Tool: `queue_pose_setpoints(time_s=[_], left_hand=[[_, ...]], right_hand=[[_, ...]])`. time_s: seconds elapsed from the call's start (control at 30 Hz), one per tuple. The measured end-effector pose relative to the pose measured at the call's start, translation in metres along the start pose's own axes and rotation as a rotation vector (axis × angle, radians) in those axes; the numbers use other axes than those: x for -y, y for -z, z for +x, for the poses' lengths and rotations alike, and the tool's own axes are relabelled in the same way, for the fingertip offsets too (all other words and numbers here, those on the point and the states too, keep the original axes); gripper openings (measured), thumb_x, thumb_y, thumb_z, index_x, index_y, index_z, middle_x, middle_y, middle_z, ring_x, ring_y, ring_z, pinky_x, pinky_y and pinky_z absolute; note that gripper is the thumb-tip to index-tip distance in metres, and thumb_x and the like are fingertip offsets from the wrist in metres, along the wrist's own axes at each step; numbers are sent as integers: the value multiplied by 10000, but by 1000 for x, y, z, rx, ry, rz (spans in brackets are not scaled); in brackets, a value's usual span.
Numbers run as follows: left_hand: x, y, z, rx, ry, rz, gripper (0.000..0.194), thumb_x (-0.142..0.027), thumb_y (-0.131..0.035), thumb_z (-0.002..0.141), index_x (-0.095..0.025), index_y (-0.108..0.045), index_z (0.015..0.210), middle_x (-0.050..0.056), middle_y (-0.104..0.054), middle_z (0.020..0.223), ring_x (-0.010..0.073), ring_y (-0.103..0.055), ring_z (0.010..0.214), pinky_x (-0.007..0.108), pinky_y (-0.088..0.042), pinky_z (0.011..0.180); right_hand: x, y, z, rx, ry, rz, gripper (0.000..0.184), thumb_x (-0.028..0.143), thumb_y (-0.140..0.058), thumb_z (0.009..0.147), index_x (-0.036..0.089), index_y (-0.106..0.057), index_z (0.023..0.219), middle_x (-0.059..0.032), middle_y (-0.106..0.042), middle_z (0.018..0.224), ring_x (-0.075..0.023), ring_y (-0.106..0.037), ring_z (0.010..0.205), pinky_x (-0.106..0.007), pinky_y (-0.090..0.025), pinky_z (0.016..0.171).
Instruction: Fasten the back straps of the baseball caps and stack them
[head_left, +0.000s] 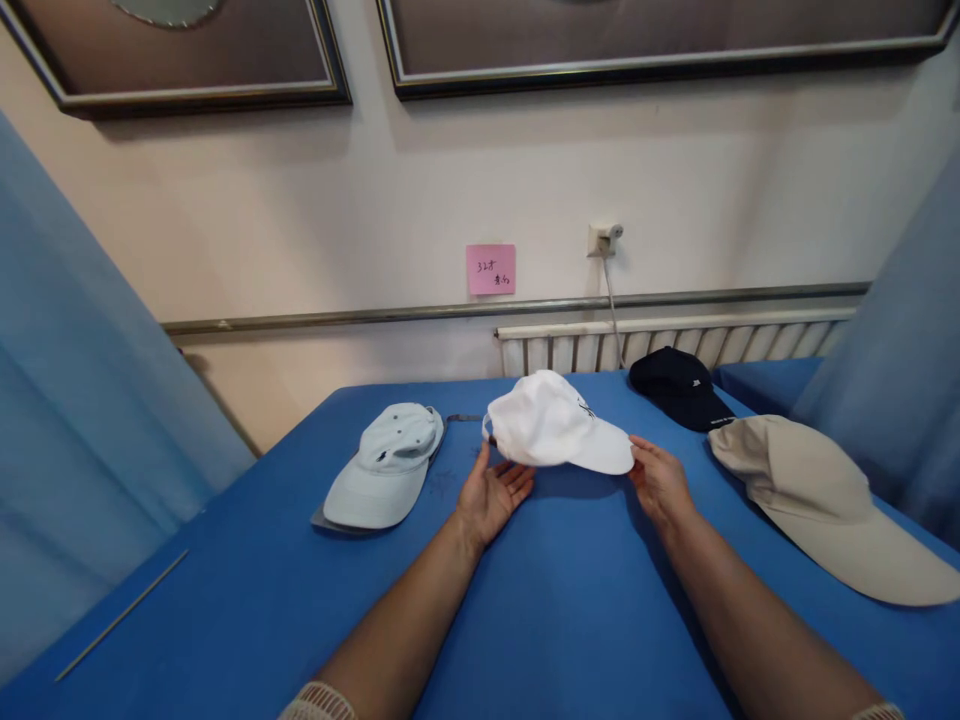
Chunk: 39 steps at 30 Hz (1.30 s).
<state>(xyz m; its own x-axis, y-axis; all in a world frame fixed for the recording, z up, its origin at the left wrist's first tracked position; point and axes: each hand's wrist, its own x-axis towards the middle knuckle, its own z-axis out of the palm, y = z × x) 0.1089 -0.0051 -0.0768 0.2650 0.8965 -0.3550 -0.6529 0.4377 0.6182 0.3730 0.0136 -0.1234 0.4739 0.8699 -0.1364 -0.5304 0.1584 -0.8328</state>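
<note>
A white baseball cap (544, 420) is held up a little above the blue-covered table, its visor pointing right. My right hand (660, 480) pinches the tip of the visor between thumb and fingers. Below the cap's back strap, my left hand (491, 495) is turned palm up with its fingers stretched out. Its thumb reaches up at the strap; whether it touches is hard to tell. Left of the white cap lies a pale blue cap (394, 450) with a small dark emblem, resting on a grey cap that shows only along its edge.
Toward the right lie a black cap (675, 385) and a beige long-billed cap (810, 490). A thin rod (124, 614) rests at the table's left edge. Behind stand a radiator (570, 350) and a plugged-in cable (611, 300). Blue curtains (90, 400) hang at both sides.
</note>
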Motion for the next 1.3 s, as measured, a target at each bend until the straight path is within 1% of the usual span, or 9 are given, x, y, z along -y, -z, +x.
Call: queue_pose_setpoints(time_s=[0.2, 0.37, 0.47, 0.53, 0.6, 0.8, 0.97, 1.13, 1.3], left_hand=[[-4, 20, -8, 25, -70, 71, 115, -64, -570, 845, -79, -626, 944, 63, -684, 718, 123, -651, 584, 199, -554, 597], [1, 21, -3, -51, -127, 63, 157, -38, -566, 834, -73, -627, 974, 107, -716, 864, 174, -700, 758, 254, -577, 753], [2, 18, 0, -56, -103, 84, 165, -61, -547, 850, -60, -626, 995, 129, -714, 891, 193, -701, 765, 288, -573, 779], [2, 16, 0, -60, -108, 115, 134, -57, -540, 851, -59, -632, 949, 120, -710, 849, 178, -692, 713, 274, -572, 742], [3, 16, -1, -73, -128, 145, 101, -45, -543, 843, -70, -632, 882, 97, -699, 781, 157, -674, 661, 250, -566, 697], [5, 19, -7, -125, -218, 296, 138, -44, -662, 751, -112, -630, 867, 76, -682, 789, 174, -667, 751, 274, -542, 753], [2, 10, -22, -93, -821, 1221, 238, -125, -630, 765, -199, -650, 990, 63, -634, 1098, 234, -539, 1100, 383, -380, 1010], [12, 0, -33, 345, -696, 1850, 188, -233, -613, 804, -215, -644, 989, 55, -635, 1016, 221, -539, 967, 360, -398, 901], [18, 4, -22, 283, -671, 1889, 121, -237, -619, 783, -194, -615, 896, 52, -618, 949, 217, -521, 927, 343, -386, 851]], right_hand=[[-7, 4, 15, -139, -27, -164, 203, 113, -651, 542, 151, -611, 738, -68, -666, 673, -225, -656, 650, -343, -560, 581], [15, -13, -18, -150, 214, -248, 375, 107, -619, 605, 229, -651, 958, -39, -653, 1057, -203, -601, 1020, -324, -508, 865], [22, -34, -74, 417, 540, -469, 300, 126, -579, 714, 265, -691, 954, -34, -661, 978, -201, -603, 934, -353, -461, 915], [14, -45, -105, 859, 522, -564, 295, 135, -538, 775, 278, -696, 978, -31, -672, 879, -201, -614, 823, -361, -478, 839], [-1, -51, -117, 1031, 476, -642, 299, 150, -531, 795, 279, -685, 1015, -34, -679, 946, -210, -617, 863, -366, -475, 819], [-39, -41, -76, 807, 240, -807, 191, 247, -577, 806, 217, -691, 956, -59, -705, 900, -218, -634, 823, -352, -469, 750], [-36, -39, -64, 830, 225, -835, 159, 279, -558, 831, 193, -677, 892, -52, -707, 861, -190, -634, 765, -308, -464, 693], [-32, -43, -69, 853, 283, -884, 173, 272, -517, 858, 184, -659, 900, -47, -698, 875, -185, -634, 815, -312, -470, 742], [-33, -42, -70, 857, 241, -817, 175, 275, -554, 834, 188, -639, 961, -52, -700, 940, -189, -649, 878, -322, -488, 797]])
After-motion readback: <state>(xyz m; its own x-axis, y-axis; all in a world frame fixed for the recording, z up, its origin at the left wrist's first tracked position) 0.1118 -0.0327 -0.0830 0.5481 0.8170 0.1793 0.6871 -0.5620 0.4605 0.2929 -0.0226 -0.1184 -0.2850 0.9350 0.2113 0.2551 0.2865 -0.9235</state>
